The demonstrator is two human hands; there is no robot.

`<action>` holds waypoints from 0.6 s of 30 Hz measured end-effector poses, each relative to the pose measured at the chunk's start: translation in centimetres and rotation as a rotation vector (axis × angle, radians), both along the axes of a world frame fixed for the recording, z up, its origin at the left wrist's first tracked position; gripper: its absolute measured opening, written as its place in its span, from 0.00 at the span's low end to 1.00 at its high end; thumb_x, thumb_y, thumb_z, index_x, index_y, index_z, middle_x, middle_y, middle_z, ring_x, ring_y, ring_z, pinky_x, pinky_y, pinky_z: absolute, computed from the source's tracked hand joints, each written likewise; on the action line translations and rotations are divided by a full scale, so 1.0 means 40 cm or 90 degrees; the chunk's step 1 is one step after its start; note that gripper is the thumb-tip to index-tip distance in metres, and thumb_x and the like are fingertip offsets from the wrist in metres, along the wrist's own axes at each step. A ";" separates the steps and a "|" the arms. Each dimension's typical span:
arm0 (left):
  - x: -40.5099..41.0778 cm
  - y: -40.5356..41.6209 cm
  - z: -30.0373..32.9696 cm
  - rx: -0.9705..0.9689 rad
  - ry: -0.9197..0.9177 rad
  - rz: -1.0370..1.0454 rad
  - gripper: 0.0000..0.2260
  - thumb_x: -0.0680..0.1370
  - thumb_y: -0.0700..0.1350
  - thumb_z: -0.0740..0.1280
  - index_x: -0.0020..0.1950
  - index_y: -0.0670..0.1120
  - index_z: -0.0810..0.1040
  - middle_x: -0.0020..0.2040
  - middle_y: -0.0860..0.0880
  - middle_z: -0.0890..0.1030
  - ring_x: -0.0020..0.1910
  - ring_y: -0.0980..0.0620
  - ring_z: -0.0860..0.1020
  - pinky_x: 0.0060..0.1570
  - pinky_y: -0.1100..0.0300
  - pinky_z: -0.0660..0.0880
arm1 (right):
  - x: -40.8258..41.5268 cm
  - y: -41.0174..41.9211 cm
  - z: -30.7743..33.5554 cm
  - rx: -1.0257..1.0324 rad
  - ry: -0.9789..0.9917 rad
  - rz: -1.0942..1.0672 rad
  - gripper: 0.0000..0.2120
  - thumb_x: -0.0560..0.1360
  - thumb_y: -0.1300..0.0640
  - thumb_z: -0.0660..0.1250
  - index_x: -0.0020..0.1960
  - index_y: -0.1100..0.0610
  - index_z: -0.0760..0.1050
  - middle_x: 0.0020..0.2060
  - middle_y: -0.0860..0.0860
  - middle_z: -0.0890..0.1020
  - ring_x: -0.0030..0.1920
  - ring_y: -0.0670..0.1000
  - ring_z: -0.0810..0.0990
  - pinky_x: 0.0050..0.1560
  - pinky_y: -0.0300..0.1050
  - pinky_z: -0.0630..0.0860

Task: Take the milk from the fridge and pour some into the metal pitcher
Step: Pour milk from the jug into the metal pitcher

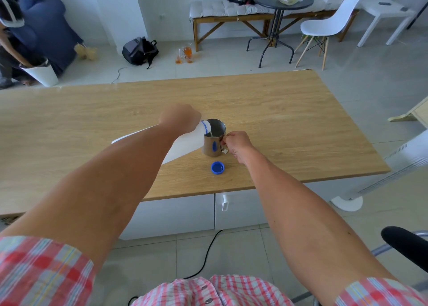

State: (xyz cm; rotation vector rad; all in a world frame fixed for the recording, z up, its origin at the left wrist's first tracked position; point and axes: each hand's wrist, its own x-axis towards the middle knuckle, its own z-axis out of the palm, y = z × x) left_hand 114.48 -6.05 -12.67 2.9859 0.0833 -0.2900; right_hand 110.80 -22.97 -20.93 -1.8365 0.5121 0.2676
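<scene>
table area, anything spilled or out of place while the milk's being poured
No spill shows. The milk bottle tips its neck over the metal pitcher, milk running inside. The blue cap lies loose on the table. Oddest are glasses of orange liquid standing on the floor.

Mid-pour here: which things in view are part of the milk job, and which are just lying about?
Part of the job:
- milk bottle, tilted, gripped by left hand
- metal pitcher, right hand on its handle
- blue cap on the wooden table

Lying about:
- backpack
- glasses of orange drink on the floor
- white chair
- round black table
</scene>
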 end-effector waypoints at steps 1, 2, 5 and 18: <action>0.000 0.001 0.000 0.001 0.000 0.000 0.14 0.81 0.48 0.56 0.53 0.43 0.78 0.47 0.43 0.78 0.47 0.41 0.77 0.46 0.51 0.68 | 0.000 0.000 0.000 0.000 0.001 0.000 0.12 0.79 0.68 0.59 0.46 0.61 0.81 0.38 0.57 0.79 0.27 0.48 0.68 0.15 0.33 0.58; -0.001 0.000 -0.001 0.002 0.001 0.001 0.14 0.81 0.48 0.56 0.53 0.43 0.78 0.47 0.43 0.78 0.47 0.41 0.77 0.46 0.50 0.68 | -0.001 -0.001 0.000 -0.003 0.002 0.002 0.12 0.79 0.68 0.59 0.47 0.61 0.81 0.38 0.57 0.79 0.27 0.48 0.68 0.16 0.34 0.59; -0.001 0.001 -0.002 0.003 0.002 0.000 0.14 0.81 0.48 0.55 0.53 0.43 0.78 0.48 0.43 0.78 0.48 0.41 0.77 0.46 0.50 0.68 | -0.002 0.000 0.002 0.001 0.003 0.001 0.13 0.79 0.68 0.59 0.51 0.64 0.83 0.37 0.56 0.79 0.28 0.48 0.68 0.16 0.34 0.59; 0.002 0.001 -0.004 0.010 0.005 -0.004 0.14 0.82 0.49 0.55 0.54 0.43 0.77 0.43 0.45 0.76 0.48 0.41 0.77 0.47 0.50 0.68 | -0.009 0.000 0.018 0.032 0.016 -0.002 0.13 0.79 0.70 0.59 0.49 0.63 0.82 0.32 0.53 0.77 0.28 0.48 0.69 0.14 0.31 0.58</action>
